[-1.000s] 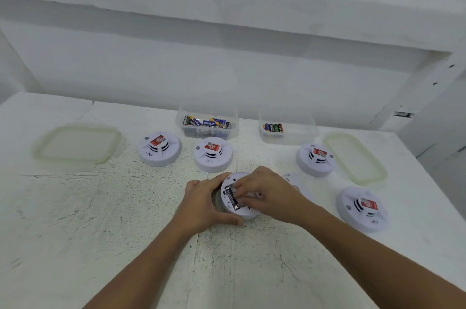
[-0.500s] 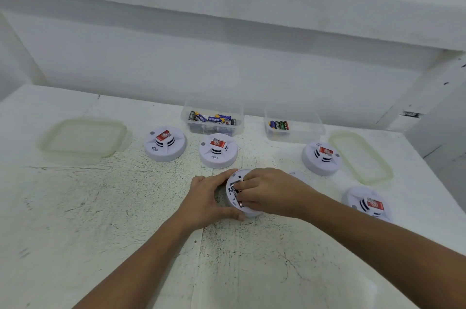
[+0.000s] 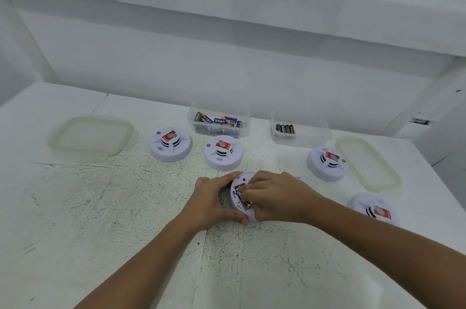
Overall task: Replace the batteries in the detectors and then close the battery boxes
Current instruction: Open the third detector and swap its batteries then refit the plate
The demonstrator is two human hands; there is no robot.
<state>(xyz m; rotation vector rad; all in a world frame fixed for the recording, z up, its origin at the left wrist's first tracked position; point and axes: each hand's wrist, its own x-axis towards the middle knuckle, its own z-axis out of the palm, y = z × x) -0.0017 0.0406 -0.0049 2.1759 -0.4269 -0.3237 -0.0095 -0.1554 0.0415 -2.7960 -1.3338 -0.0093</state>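
A white round detector [image 3: 239,183] lies upside down on the table, tilted up on its left side, with its battery compartment open and a battery [image 3: 248,204] showing inside. My left hand [image 3: 214,201] grips the detector's left rim, thumb below and fingers over the top. My right hand [image 3: 274,197] covers its right half, fingertips curled into the compartment on the battery. Several more detectors stand face up: two behind [image 3: 171,144] [image 3: 223,152] and two to the right [image 3: 326,163] [image 3: 375,210].
Two clear tubs stand at the back: one [image 3: 219,122] with several batteries, one [image 3: 300,129] with a few. Translucent lids lie at the far left [image 3: 92,135] and far right [image 3: 368,163]. A white cover piece [image 3: 303,180] peeks out behind my right hand. A wall rises behind.
The view has shifted slightly. Both hands stay on the upturned detector; my right fingers have worked further into the battery compartment, and the detector is tipped a little more.
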